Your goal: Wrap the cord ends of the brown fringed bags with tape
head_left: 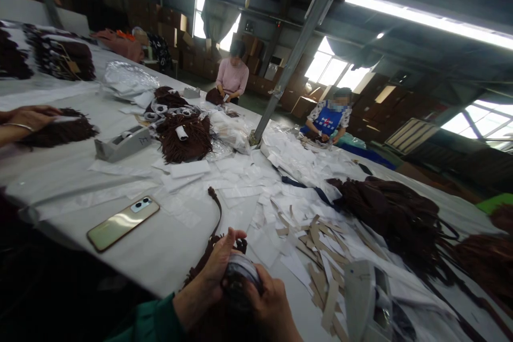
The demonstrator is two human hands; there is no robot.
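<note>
1 rounded item (243, 268) btwn L hand (215, 267), R hand (273, 298); 1 phone (123, 223).

White tabletop (170, 248), as I see it: phone (123, 223) back up along the near edge, brown strap (217, 212) right of it. Grey tape dispenser (122, 144) and brown fringed bundle (186, 139) farther in, plastic bag (129, 79) towards the far edge. Paper slips (240, 184) mid-table, tan strips (318, 256) and dark brown pile (388, 211) towards the right.

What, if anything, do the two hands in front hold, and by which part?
A round bundle, dark and whitish, held by opposite sides between the left hand and the right hand. Its exact kind is unclear.
</note>
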